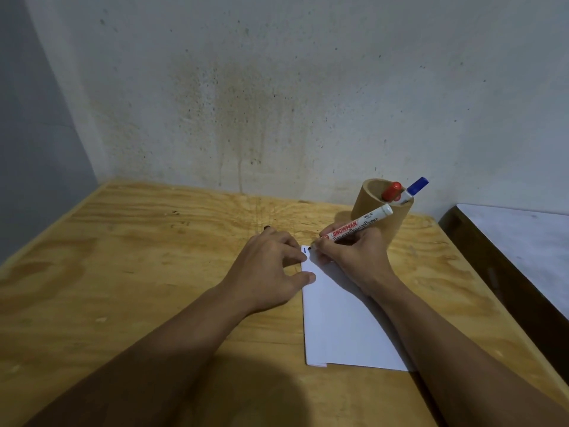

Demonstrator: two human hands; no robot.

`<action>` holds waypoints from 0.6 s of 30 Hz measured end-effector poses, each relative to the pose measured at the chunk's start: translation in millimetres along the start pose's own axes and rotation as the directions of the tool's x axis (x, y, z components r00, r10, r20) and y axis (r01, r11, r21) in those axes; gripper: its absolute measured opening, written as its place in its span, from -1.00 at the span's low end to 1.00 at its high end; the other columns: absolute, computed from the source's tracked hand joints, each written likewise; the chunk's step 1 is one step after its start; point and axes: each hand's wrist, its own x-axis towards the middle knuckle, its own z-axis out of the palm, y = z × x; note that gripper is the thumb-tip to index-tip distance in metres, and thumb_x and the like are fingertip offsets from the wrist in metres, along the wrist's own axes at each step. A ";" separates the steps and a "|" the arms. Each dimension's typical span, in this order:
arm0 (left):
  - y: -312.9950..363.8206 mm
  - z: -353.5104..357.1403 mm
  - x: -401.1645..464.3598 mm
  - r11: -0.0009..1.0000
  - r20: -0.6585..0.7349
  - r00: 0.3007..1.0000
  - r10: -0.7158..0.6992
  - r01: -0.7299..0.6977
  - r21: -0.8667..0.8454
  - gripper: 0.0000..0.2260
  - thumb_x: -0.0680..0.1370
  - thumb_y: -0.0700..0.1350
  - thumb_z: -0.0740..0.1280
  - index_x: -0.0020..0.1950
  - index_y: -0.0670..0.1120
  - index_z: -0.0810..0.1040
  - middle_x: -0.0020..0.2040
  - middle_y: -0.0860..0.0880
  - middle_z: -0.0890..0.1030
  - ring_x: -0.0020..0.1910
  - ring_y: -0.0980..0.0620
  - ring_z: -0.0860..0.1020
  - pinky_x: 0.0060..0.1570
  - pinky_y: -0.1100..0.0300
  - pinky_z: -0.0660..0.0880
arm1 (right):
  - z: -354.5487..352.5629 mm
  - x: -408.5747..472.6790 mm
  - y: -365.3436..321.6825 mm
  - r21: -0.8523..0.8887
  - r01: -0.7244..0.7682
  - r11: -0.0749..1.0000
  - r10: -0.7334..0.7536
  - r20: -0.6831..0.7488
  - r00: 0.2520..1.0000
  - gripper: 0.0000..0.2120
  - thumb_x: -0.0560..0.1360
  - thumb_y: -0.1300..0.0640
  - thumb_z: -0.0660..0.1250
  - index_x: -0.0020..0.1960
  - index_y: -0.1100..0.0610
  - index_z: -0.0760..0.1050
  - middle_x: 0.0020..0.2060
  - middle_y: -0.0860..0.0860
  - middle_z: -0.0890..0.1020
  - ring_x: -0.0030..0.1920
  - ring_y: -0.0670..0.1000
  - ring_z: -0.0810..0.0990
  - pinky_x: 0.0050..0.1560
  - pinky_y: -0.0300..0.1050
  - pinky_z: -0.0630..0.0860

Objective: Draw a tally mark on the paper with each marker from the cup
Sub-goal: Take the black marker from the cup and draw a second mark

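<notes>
White paper (341,322) lies on the wooden table (154,272). One short dark blue tally mark (304,250) stands at its top left corner. My right hand (354,257) grips an uncapped white board marker (357,225), black tip touching the paper just right of that mark. My left hand (271,269) presses on the paper's left edge, and something small and dark, partly hidden, shows at its fingertips. Behind my right hand a tan cylindrical cup (381,211) holds a red-capped marker (391,190) and a blue-capped marker (415,185).
A stained wall rises right behind the table, meeting a grey wall at the left corner. To the right, past the table's edge, stands a dark-framed piece of furniture with a white surface (523,241).
</notes>
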 end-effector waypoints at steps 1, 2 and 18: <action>0.3 -0.3 -0.1 1.000 0.001 1.000 -0.002 0.002 0.001 -0.66 0.38 0.13 0.44 0.07 -0.02 0.66 0.01 0.05 0.61 0.01 0.09 0.43 0.02 0.07 0.43 | 0.2 0.3 0.3 0.001 0.000 1.000 0.000 0.000 1.000 -0.93 0.38 0.33 0.48 -0.16 0.34 0.62 -0.22 0.24 0.69 -0.16 0.20 0.70 -0.08 0.09 0.68; 0.5 -0.5 -0.4 1.000 0.001 1.000 -0.004 0.004 0.001 -0.65 0.38 0.13 0.44 0.08 -0.02 0.66 0.01 0.05 0.61 0.01 0.09 0.43 0.03 0.07 0.43 | 0.4 0.5 0.4 0.002 -0.001 1.000 0.001 0.002 1.000 -0.92 0.38 0.33 0.48 -0.16 0.34 0.63 -0.22 0.24 0.70 -0.16 0.20 0.70 -0.08 0.09 0.68; 2.1 -1.0 -1.4 1.000 0.009 1.000 -0.029 0.029 -0.012 -0.66 0.37 0.12 0.45 0.07 -0.02 0.66 0.01 0.07 0.59 0.03 0.09 0.43 0.07 0.02 0.45 | -0.6 1.2 1.5 -0.024 0.027 0.999 -0.026 0.042 0.999 -0.95 0.35 0.33 0.47 -0.21 0.31 0.63 -0.27 0.23 0.68 -0.20 0.19 0.69 -0.14 0.08 0.68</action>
